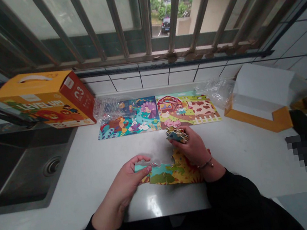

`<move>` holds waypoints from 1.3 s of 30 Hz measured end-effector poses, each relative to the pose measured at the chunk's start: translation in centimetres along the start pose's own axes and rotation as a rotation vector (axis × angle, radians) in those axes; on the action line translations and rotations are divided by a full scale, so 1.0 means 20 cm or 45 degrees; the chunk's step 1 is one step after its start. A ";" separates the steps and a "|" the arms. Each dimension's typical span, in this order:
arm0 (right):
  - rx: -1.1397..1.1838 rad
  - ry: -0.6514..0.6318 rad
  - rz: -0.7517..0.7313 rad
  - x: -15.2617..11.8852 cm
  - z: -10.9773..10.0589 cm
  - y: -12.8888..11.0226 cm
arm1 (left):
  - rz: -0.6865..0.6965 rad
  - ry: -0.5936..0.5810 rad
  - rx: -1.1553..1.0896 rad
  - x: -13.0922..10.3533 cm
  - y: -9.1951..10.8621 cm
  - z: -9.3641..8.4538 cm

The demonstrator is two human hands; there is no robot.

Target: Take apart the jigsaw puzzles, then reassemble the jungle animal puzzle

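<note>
My left hand (128, 176) pinches a light-blue and orange jigsaw piece (142, 168) between thumb and fingers. That piece lies at the left end of a partly joined jigsaw puzzle (166, 178), which shows green bushes and a yellow-orange animal. Above the puzzle's right part, my right hand (192, 145) is closed around a stack of loose jigsaw pieces (177, 134). The hand and wrist hide some of the puzzle beneath. Behind the hands lie two finished pictures side by side: a blue night-animal puzzle (131, 120) and a farm puzzle (189, 111) with a barn and cow.
A yellow-and-red puzzle box (49, 100) stands at the back left, beside a dark sink (28, 170) with a faucet. Crumpled clear plastic (111, 106) overlaps the blue picture; more plastic (215, 91) lies by an opened box (261, 113) at right. Window bars rise behind the counter.
</note>
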State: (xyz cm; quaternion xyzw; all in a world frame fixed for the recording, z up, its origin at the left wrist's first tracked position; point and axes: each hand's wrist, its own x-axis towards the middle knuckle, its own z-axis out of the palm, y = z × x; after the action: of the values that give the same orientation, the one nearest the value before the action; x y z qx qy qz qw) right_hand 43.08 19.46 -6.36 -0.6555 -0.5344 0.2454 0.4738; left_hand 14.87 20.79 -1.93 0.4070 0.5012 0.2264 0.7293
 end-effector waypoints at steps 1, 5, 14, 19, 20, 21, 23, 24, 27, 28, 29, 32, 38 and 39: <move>0.022 0.040 0.014 0.00 -0.01 -0.01 | 0.020 0.014 0.012 0.00 0.00 0.01; 0.136 0.233 0.135 -0.01 -0.08 -0.04 | 0.111 0.106 0.109 0.01 0.03 0.02; 0.481 0.185 0.427 -0.18 -0.31 -0.08 | 0.151 0.247 -0.013 0.00 0.11 -0.05; 0.667 -0.102 0.555 -0.30 -0.29 -0.02 | 0.185 0.286 -0.209 0.00 0.15 -0.03; 0.707 -0.174 0.578 -0.31 -0.28 -0.01 | 0.190 0.288 -0.242 0.00 0.16 -0.02; 0.744 -0.233 0.598 -0.33 -0.27 0.00 | 0.192 0.280 -0.270 0.00 0.16 -0.01; 0.812 -0.297 0.625 -0.35 -0.24 0.02 | 0.190 0.242 -0.320 -0.01 0.18 0.00; 0.841 -0.305 0.637 -0.36 -0.23 0.03 | 0.189 0.214 -0.341 -0.02 0.19 0.01; 0.923 -0.284 0.669 -0.37 -0.20 0.05 | 0.208 0.140 -0.370 -0.03 0.22 0.04; 0.953 -0.272 0.675 -0.37 -0.20 0.05 | 0.223 0.131 -0.374 -0.03 0.23 0.05; 0.981 -0.260 0.676 -0.37 -0.20 0.06 | 0.238 0.129 -0.378 -0.03 0.24 0.05; 1.062 -0.206 0.663 -0.36 -0.19 0.06 | 0.255 0.131 -0.396 0.00 0.23 0.07; 1.104 -0.160 0.672 -0.35 -0.19 0.06 | 0.189 0.217 0.068 0.13 0.07 0.10; 1.081 -0.163 0.677 -0.35 -0.19 0.06 | 0.235 0.260 0.259 0.14 0.04 0.10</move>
State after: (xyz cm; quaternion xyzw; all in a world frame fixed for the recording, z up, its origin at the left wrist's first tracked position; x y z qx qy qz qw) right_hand 44.72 11.49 -7.13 -0.5022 -0.2299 0.5930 0.5859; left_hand 17.84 22.56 -2.48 0.4979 0.5535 0.2806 0.6058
